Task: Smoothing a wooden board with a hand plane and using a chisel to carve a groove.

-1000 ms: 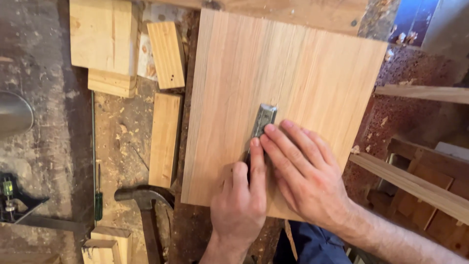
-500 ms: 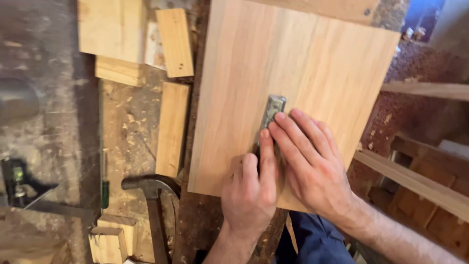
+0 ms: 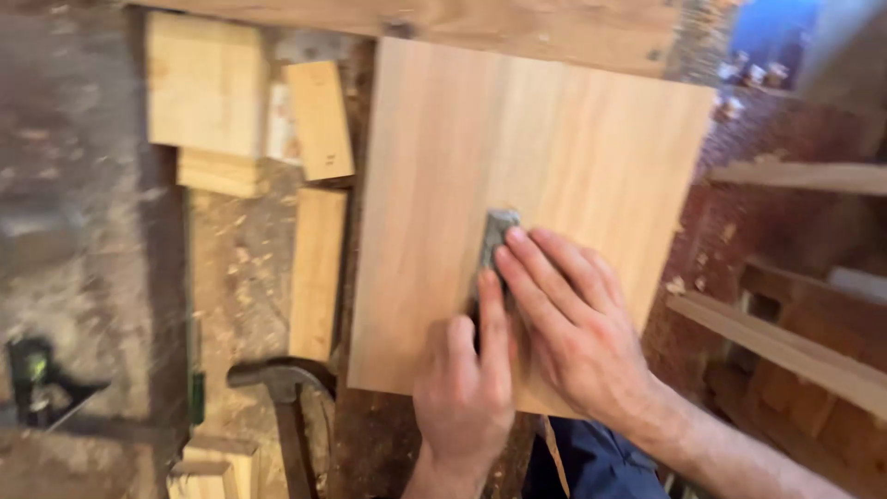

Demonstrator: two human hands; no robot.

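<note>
A wide, light wooden board (image 3: 517, 166) lies flat on a workbench. Both my hands press a small grey metal scraper (image 3: 496, 233) against its near half. My left hand (image 3: 467, 388) grips the scraper's near end with the index finger stretched along it. My right hand (image 3: 577, 323) lies over it from the right, fingers extended onto the blade. Most of the scraper is hidden under my fingers; only its far tip shows.
Several small wood offcuts (image 3: 319, 120) lie left of the board, a long one (image 3: 317, 270) beside its edge. A hammer (image 3: 282, 383) rests at the near left. A green-and-black tool (image 3: 32, 379) sits far left. Wooden slats (image 3: 785, 346) stand to the right. Sawdust covers the bench.
The view has shifted, so the board and hands sit slightly further right and lower in frame. Both hands stay on the scraper at about the same spot on the board.
</note>
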